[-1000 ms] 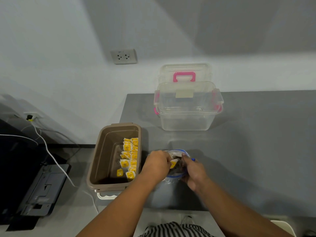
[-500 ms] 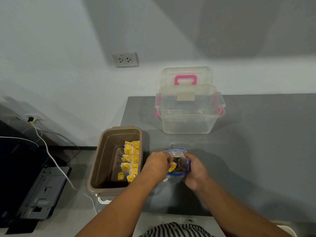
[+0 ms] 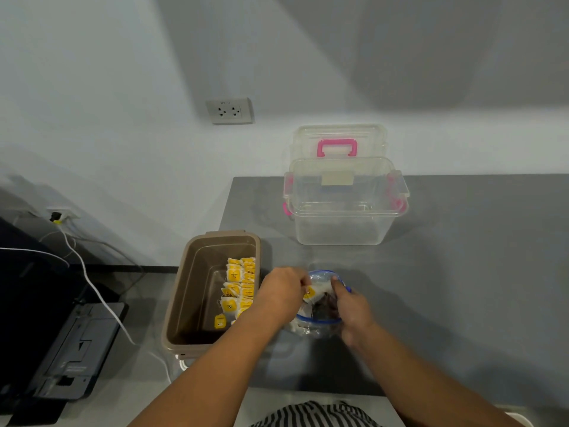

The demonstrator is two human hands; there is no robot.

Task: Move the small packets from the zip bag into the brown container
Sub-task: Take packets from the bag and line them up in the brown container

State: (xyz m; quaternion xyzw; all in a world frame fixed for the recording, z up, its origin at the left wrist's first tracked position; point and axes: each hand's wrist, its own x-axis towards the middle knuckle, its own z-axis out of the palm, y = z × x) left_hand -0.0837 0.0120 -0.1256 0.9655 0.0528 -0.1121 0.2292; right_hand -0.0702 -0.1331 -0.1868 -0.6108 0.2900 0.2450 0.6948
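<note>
Left hand [image 3: 281,292] has lifted a light, limp packet [image 3: 310,293] by its edge, pinched; right hand [image 3: 351,306] grips the zip bag [image 3: 320,326] rim.

You have a matt grey tabletop [image 3: 462,272], a matt brown plastic container [image 3: 184,303], glossy yellow-and-white paper-like packets [image 3: 237,285], a crinkled clear plastic zip bag [image 3: 320,325] and a glossy transparent plastic box [image 3: 341,223].

brown container [image 3: 184,291], yellow packets [image 3: 238,283], grey table [image 3: 462,272]
</note>
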